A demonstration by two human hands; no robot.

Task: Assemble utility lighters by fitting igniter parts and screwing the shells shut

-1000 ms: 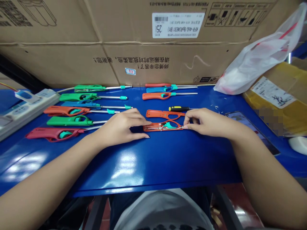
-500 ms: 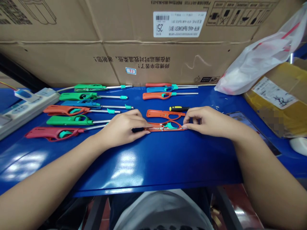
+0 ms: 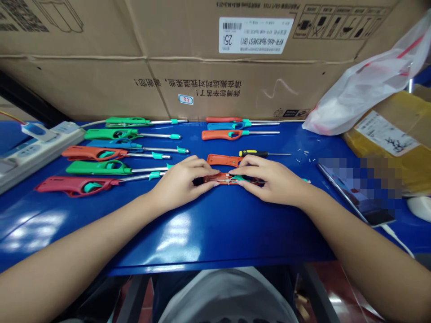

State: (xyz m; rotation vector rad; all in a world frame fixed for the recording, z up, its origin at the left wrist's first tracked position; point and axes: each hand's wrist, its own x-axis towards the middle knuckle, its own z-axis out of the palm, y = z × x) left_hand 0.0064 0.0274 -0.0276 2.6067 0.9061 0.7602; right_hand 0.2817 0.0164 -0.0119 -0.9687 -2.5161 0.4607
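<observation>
An opened orange lighter half (image 3: 222, 179) with a teal trigger lies on the blue table (image 3: 215, 224). My left hand (image 3: 180, 181) pinches its left end, fingers curled. My right hand (image 3: 269, 179) covers its right part, fingertips pressed on the trigger area. Just behind them lies the other orange shell half (image 3: 222, 159). A screwdriver (image 3: 256, 153) with a black and yellow handle rests behind my right hand.
Several assembled long-nozzle lighters in green, blue, orange and red (image 3: 101, 167) lie in rows at left; more (image 3: 235, 128) at the back. A power strip (image 3: 33, 143) sits far left, cardboard boxes (image 3: 168, 58) behind, a plastic bag (image 3: 363, 85) and phone (image 3: 353, 190) at right.
My right hand slid left along the open lighter half, from its right tip onto the trigger area. My left hand closed in slightly on the left end.
</observation>
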